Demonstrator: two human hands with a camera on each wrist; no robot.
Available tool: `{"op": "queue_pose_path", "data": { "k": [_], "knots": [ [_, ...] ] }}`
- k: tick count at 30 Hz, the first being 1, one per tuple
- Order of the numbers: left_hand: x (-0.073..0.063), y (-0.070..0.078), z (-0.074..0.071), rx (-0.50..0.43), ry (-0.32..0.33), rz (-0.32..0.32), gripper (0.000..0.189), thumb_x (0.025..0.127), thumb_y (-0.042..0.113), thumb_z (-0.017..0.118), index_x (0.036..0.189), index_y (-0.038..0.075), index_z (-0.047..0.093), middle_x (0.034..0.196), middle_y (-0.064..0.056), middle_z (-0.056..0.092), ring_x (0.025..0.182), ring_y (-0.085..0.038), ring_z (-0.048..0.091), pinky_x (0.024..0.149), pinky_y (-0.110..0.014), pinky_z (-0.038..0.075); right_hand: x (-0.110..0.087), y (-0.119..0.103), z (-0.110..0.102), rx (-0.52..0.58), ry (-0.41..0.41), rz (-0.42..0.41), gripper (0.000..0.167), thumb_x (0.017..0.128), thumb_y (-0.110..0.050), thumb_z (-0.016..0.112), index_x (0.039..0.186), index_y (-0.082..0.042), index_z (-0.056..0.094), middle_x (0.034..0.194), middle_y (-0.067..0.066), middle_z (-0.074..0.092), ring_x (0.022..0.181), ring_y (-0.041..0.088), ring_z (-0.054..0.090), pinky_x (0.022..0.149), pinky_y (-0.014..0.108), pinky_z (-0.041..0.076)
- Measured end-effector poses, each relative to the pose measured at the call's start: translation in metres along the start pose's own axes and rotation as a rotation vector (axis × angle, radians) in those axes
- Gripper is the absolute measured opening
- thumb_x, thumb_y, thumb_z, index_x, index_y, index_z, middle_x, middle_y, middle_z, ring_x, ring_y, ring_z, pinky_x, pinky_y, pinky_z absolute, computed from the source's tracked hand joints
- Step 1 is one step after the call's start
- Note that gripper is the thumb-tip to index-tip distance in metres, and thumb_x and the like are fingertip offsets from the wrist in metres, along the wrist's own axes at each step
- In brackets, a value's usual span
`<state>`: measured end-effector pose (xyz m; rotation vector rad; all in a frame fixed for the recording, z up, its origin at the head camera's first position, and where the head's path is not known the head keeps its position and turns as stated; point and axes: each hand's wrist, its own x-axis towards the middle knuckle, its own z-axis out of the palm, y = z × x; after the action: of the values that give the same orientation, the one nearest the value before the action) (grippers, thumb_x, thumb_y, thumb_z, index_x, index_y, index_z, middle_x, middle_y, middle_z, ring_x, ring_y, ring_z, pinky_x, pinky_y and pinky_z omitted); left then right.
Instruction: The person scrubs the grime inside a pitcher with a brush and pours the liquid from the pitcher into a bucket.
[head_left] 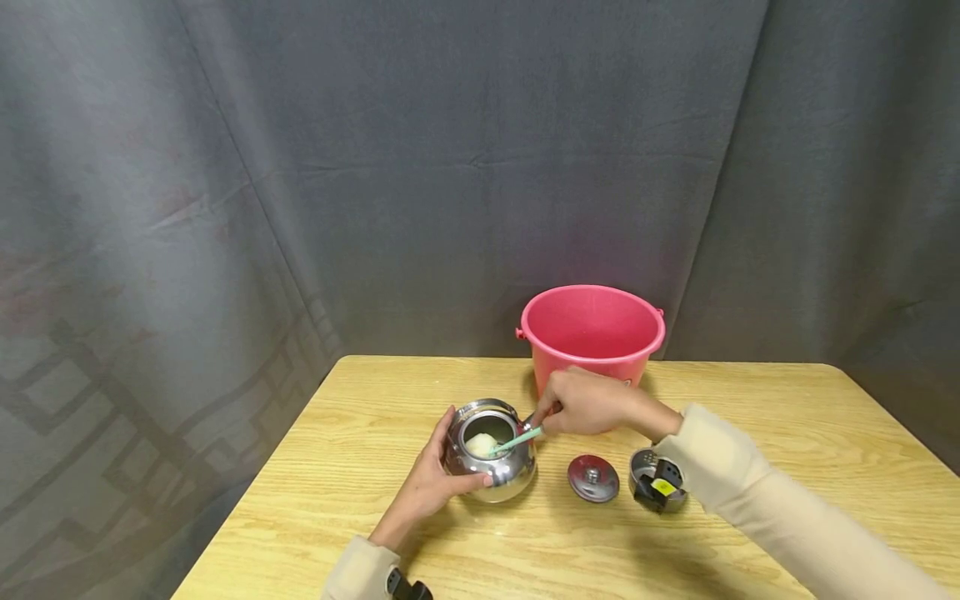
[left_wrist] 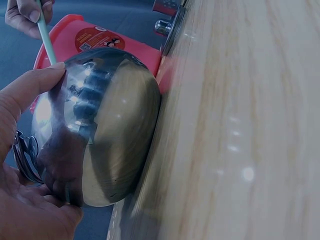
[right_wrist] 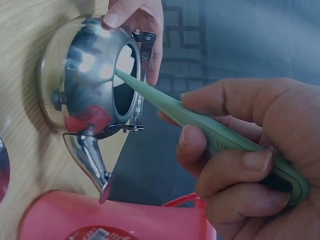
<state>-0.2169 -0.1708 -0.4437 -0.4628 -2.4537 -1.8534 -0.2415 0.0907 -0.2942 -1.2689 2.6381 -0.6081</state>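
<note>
A shiny steel kettle (head_left: 504, 482) with its lid off stands on the table, its opening tilted up. My left hand (head_left: 433, 482) grips its left side, thumb on the front and fingers behind, as the left wrist view shows too. In my right hand (head_left: 588, 402) is a light green-handled brush (right_wrist: 210, 132), fingers curled round the handle. The handle's tip runs into the kettle's mouth. A pale, rounded lump (head_left: 482, 444) shows inside, apparently the brush head; how it joins the handle is hidden. The kettle's spout (right_wrist: 90, 157) points toward the bucket.
A pink bucket (head_left: 543, 367) stands behind my right hand. Right of the kettle lies a round metal lid (head_left: 592, 483) with a knob. Beyond it a small perforated metal strainer (head_left: 642, 463) sits partly under my right wrist camera. A grey curtain (head_left: 480, 183) hangs behind the table (head_left: 375, 400).
</note>
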Motion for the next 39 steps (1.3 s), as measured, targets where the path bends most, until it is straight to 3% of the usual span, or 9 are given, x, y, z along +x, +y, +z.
{"op": "queue_pose_path", "data": {
  "k": [6, 10, 16, 26, 31, 39],
  "knots": [
    [0.0, 0.0, 0.001, -0.005, -0.004, 0.008, 0.115, 0.069, 0.021, 0.088, 0.156, 0.008, 0.014, 0.154, -0.022, 0.026, 0.138, -0.039, 0.027, 0.112, -0.056, 0.015, 0.006, -0.005, -0.006, -0.058, -0.036, 0.029, 0.017, 0.084, -0.007, 0.067, 0.084, -0.018, 0.08, 0.061, -0.019, 0.059, 0.054, -0.001, 0.046, 0.049, 0.017, 0.04],
    [0.001, 0.001, 0.002, -0.01, -0.001, 0.003, 0.114, 0.069, 0.019, 0.088, 0.156, 0.01, 0.014, 0.154, -0.022, 0.026, 0.139, -0.039, 0.026, 0.112, -0.055, 0.014, 0.009, -0.007, -0.01, -0.074, -0.068, 0.041, 0.014, 0.085, -0.009, 0.068, 0.085, -0.017, 0.08, 0.064, -0.018, 0.061, 0.056, 0.0, 0.05, 0.052, 0.018, 0.046],
    [0.0, 0.004, 0.001, 0.009, 0.013, 0.013, 0.115, 0.068, 0.016, 0.088, 0.156, 0.017, 0.015, 0.153, -0.022, 0.027, 0.138, -0.039, 0.027, 0.112, -0.057, 0.013, 0.017, -0.01, -0.016, -0.077, -0.117, 0.067, 0.012, 0.085, -0.008, 0.069, 0.084, -0.014, 0.08, 0.065, -0.014, 0.062, 0.059, 0.002, 0.048, 0.051, 0.018, 0.042],
    [0.0, 0.004, 0.0, -0.018, 0.012, 0.013, 0.112, 0.067, 0.012, 0.088, 0.155, 0.011, 0.019, 0.152, -0.022, 0.029, 0.138, -0.038, 0.029, 0.112, -0.054, 0.016, 0.041, -0.022, -0.03, -0.132, -0.175, 0.103, 0.026, 0.082, -0.007, 0.069, 0.056, -0.015, 0.068, 0.047, -0.009, 0.049, 0.046, 0.005, 0.043, 0.047, 0.018, 0.036],
    [0.001, 0.004, 0.0, -0.014, 0.001, 0.002, 0.111, 0.068, 0.015, 0.088, 0.155, 0.011, 0.019, 0.153, -0.021, 0.029, 0.138, -0.037, 0.029, 0.113, -0.054, 0.016, 0.048, -0.028, -0.033, -0.141, -0.231, 0.171, 0.03, 0.084, -0.009, 0.069, 0.055, -0.014, 0.066, 0.047, -0.006, 0.052, 0.046, 0.009, 0.048, 0.047, 0.02, 0.041],
    [0.001, 0.004, 0.0, -0.014, -0.015, 0.005, 0.111, 0.069, 0.015, 0.088, 0.155, 0.009, 0.017, 0.153, -0.022, 0.027, 0.138, -0.038, 0.029, 0.113, -0.054, 0.017, 0.053, -0.037, -0.035, -0.177, -0.253, 0.226, 0.023, 0.083, -0.008, 0.071, 0.061, -0.015, 0.07, 0.05, -0.004, 0.056, 0.045, 0.009, 0.049, 0.046, 0.021, 0.041]
  ]
}}
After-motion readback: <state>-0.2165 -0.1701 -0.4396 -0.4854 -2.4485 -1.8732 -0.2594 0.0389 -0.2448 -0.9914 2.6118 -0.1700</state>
